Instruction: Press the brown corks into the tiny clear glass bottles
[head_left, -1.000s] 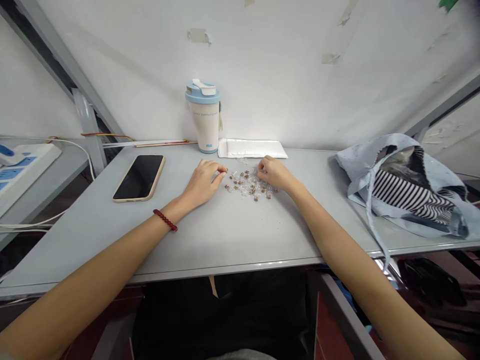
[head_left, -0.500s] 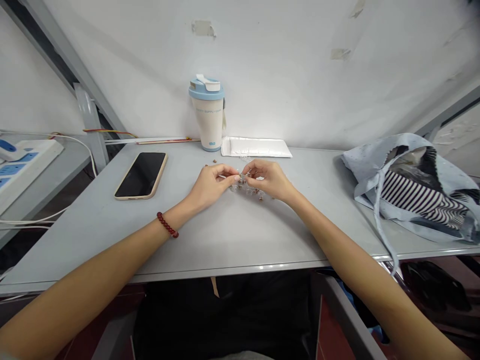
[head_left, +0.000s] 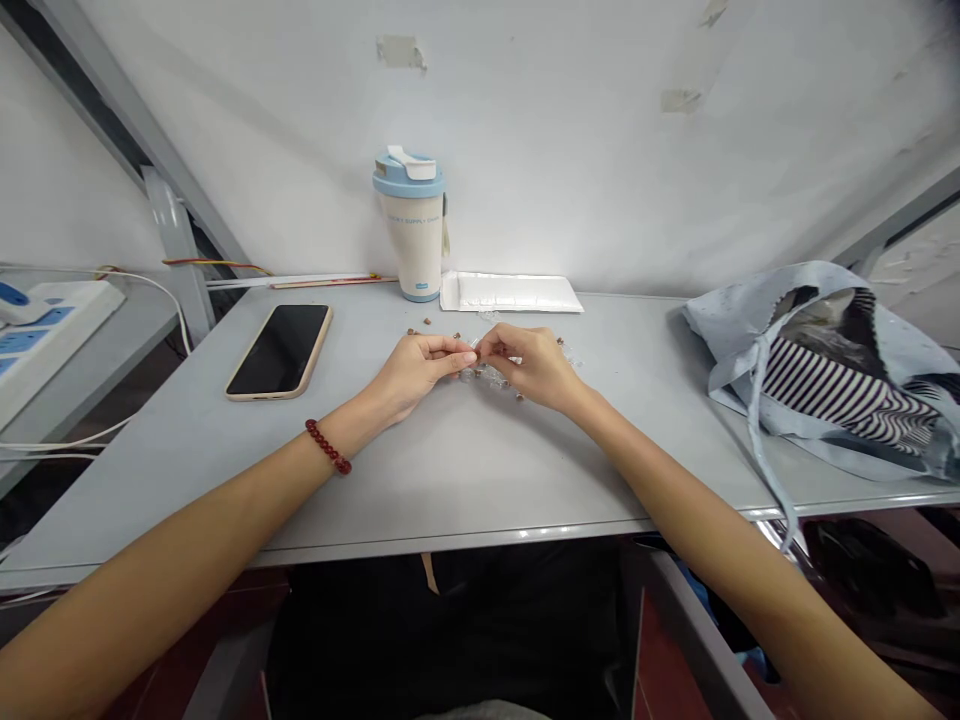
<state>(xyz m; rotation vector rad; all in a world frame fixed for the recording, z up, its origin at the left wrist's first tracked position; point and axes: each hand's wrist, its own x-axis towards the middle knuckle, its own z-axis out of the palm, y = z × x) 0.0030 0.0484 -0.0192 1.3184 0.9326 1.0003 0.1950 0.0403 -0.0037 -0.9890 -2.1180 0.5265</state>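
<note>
Left hand (head_left: 412, 365): wrist turned inward, so the fingers (head_left: 459, 350) reach across toward the other hand; a red bead bracelet (head_left: 328, 447) circles the wrist.
Right hand (head_left: 534, 368): angled in to mirror the left, which brings both to work at one small spot above the desk (head_left: 450, 470).
Finger state: both sets are pinched narrow, their tips almost meeting over something tiny and clear; what they grip is too small to tell.
Glass vials (head_left: 487, 375): scattered beneath and just beyond the hands, with loose cork stoppers (head_left: 431, 327) nearby.
Around them: a phone (head_left: 279, 352) to the left, a cup (head_left: 411, 235) and white envelope (head_left: 510, 292) behind, a cloth bag (head_left: 817, 370) to the right.
Change: a second earlier the hands sat apart beside the pile; now they meet above it, and the pieces lie more spread out.
</note>
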